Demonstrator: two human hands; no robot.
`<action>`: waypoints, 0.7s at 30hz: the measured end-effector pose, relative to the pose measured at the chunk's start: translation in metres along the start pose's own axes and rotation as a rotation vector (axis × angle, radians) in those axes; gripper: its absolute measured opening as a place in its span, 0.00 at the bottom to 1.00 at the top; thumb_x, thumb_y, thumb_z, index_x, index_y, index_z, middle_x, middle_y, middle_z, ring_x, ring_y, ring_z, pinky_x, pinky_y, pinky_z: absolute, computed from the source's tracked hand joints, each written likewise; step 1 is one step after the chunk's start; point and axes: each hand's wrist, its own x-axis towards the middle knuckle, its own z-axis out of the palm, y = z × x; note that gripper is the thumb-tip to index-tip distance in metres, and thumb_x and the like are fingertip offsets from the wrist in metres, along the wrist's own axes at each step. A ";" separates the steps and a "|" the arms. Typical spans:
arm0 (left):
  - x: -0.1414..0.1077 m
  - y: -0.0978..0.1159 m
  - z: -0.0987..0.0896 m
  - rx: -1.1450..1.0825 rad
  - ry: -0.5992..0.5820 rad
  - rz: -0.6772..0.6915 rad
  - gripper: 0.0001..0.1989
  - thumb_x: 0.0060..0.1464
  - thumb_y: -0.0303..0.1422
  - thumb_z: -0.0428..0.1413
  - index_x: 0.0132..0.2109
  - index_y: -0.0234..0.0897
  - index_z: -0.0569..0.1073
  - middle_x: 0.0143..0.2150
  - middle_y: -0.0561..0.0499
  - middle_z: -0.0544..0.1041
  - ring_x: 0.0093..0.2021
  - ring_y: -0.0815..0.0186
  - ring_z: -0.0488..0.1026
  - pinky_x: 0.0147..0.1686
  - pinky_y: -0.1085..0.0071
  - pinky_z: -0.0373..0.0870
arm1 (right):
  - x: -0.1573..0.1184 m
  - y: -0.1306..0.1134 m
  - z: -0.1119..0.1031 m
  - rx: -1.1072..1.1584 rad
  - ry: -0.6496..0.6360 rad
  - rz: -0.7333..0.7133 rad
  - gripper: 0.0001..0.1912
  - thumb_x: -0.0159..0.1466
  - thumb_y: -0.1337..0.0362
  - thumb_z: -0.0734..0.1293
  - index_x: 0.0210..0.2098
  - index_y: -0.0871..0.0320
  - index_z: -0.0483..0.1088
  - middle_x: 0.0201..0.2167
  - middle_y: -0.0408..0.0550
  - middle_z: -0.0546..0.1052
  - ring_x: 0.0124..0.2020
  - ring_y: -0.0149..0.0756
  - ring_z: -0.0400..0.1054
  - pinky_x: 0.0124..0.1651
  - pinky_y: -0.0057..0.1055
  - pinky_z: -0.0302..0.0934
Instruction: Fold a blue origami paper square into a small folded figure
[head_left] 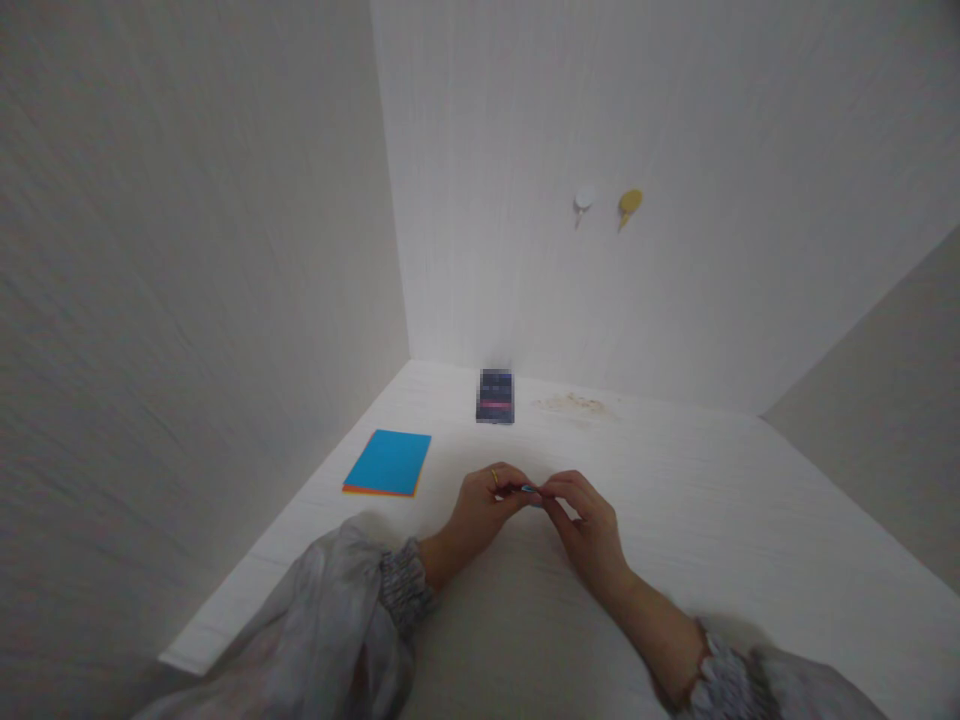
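Observation:
Both hands meet above the white table, fingertips close together. Between them is a small light-blue piece (529, 489) that looks like folded paper, mostly hidden by the fingers. My left hand (486, 503), with a ring on one finger, pinches it from the left. From the right, my right hand (590, 522) pinches its other end with thumb and fingers. Off to the left of my left hand lies a stack of square coloured paper (388, 463), a blue sheet on top and orange edges showing below.
A dark, blurred-out rectangular object (495, 397) lies at the table's back edge, near the wall. Right of it is a brownish mark (581, 404) on the table (697, 500). A white hook (584, 201) and a yellow hook (630, 203) are on the back wall. Walls stand left and right.

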 end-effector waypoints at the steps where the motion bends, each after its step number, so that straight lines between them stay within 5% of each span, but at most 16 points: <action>1: 0.000 0.000 0.000 0.004 0.001 0.000 0.07 0.45 0.34 0.57 0.29 0.34 0.73 0.28 0.51 0.71 0.30 0.69 0.68 0.30 0.76 0.64 | 0.000 0.000 0.000 -0.002 -0.001 0.000 0.05 0.58 0.68 0.60 0.30 0.55 0.67 0.29 0.47 0.68 0.32 0.35 0.64 0.34 0.32 0.62; 21: 0.002 -0.006 0.001 -0.142 -0.028 -0.058 0.07 0.48 0.32 0.53 0.30 0.34 0.75 0.29 0.50 0.71 0.28 0.70 0.66 0.28 0.75 0.64 | 0.001 -0.002 0.004 0.043 -0.060 0.082 0.03 0.58 0.66 0.61 0.28 0.56 0.65 0.26 0.44 0.67 0.29 0.33 0.63 0.32 0.30 0.60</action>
